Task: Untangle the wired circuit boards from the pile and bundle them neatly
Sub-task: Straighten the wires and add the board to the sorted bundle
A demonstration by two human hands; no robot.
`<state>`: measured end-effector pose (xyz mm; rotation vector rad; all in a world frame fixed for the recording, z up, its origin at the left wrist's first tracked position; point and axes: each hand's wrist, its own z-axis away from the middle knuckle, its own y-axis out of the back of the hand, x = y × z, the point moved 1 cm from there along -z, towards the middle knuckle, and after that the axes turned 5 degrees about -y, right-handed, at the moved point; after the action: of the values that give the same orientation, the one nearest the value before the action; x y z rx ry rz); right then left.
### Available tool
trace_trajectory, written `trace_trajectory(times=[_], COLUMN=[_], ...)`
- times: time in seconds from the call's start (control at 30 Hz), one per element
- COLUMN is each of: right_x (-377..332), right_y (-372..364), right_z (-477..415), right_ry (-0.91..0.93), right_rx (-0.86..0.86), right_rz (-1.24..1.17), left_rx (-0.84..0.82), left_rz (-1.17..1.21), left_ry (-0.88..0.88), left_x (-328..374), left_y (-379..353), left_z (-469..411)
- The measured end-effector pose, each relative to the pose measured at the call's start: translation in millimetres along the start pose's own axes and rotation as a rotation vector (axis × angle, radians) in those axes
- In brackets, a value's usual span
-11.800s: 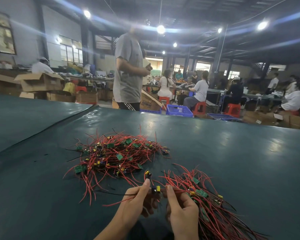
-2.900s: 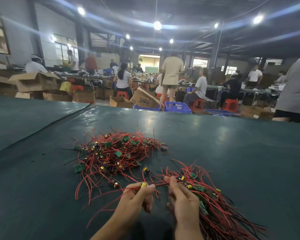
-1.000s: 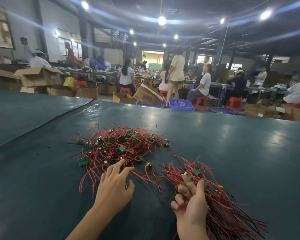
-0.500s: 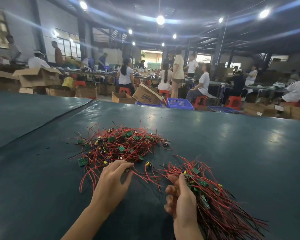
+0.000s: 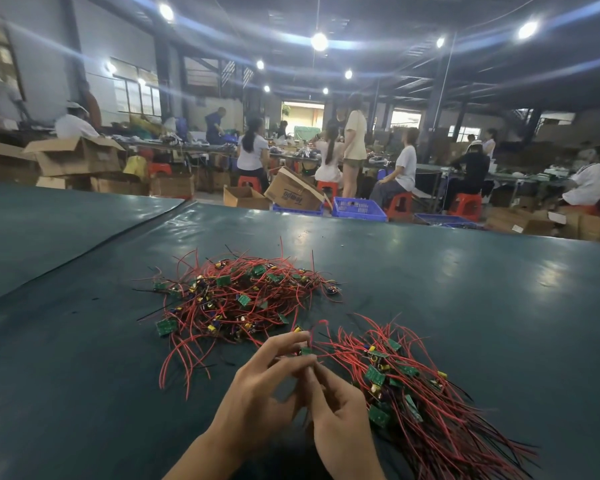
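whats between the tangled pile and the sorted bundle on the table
In the head view, a narrow strip of bare table separates tangled pile from sorted bundle, crossed only by stray red wires.

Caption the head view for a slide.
Both hands pinch one wired board between tangled pile and sorted bundle.

- Counter (image 5: 465, 289) covered in dark teal sheet, smooth, semi-glossy, pale ceiling-light reflections across the upper middle; seam between two sheets at left of the frame.
- Tangled pile (image 5: 236, 299) at centre: thin red plastic-sheathed wires, slightly shiny, with a few black ones; small green circuit boards, matt; yellow-topped parts, glossy.
- Sorted bundle (image 5: 413, 393) at lower right: same red and black sheathed wires, same green boards.
- Cardboard boxes (image 5: 77, 157) at upper left: brown, matt, rough-edged flaps.
- Blue crates (image 5: 359, 209) beyond the far edge: plastic lattice.
- Red stools (image 5: 466, 206) at right: plastic, smooth.
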<state>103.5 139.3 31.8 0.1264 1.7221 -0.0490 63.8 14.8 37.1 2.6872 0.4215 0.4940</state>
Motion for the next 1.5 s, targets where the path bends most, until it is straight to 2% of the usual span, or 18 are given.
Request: trace_trajectory(times=[0.1, 0.23, 0.33, 0.43, 0.63, 0.77, 0.93, 1.1, 1.2, 1.3, 1.37, 1.5], right_x=[0, 3, 4, 6, 6, 5, 1, -3, -3, -1, 0, -3], right_y=[2, 3, 2, 4, 3, 1, 5, 9, 10, 10, 11, 12], right_z=[-1, -1, 2, 1, 2, 2, 0, -1, 1, 2, 1, 1], right_ry=[0.053, 0.131, 0.198, 0.245, 0.240, 0.269, 0.488, 0.629, 0.663, 0.669, 0.651, 0.622], right_rx=[0.062, 0.134, 0.101, 0.104, 0.096, 0.104, 0.254, 0.383, 0.356, 0.368, 0.430, 0.544], right_rz=[0.027, 0.055, 0.109, 0.196, 0.219, 0.222, 0.306, 0.401, 0.468, 0.604, 0.668, 0.603], left_rx=[0.025, 0.167, 0.230, 0.251, 0.291, 0.312, 0.415, 0.315, 0.141, -0.021, -0.009, 0.197], left_rz=[0.037, 0.133, 0.271, 0.293, 0.305, 0.398, 0.564, 0.739, 0.728, 0.670, 0.647, 0.777], left_ry=[-0.009, 0.059, 0.174, 0.246, 0.275, 0.327, 0.512, 0.766, 0.915, 0.954, 0.924, 0.965], left_x=[3, 8, 10, 9, 12, 13, 12, 10, 7, 8, 10, 7], left_y=[1, -3, -6, -7, -6, -4, -5, -6, -9, -11, -10, -9], left_z=[-1, -3, -5, -6, -9, -10, -14, -15, -15, -14, -15, -17])
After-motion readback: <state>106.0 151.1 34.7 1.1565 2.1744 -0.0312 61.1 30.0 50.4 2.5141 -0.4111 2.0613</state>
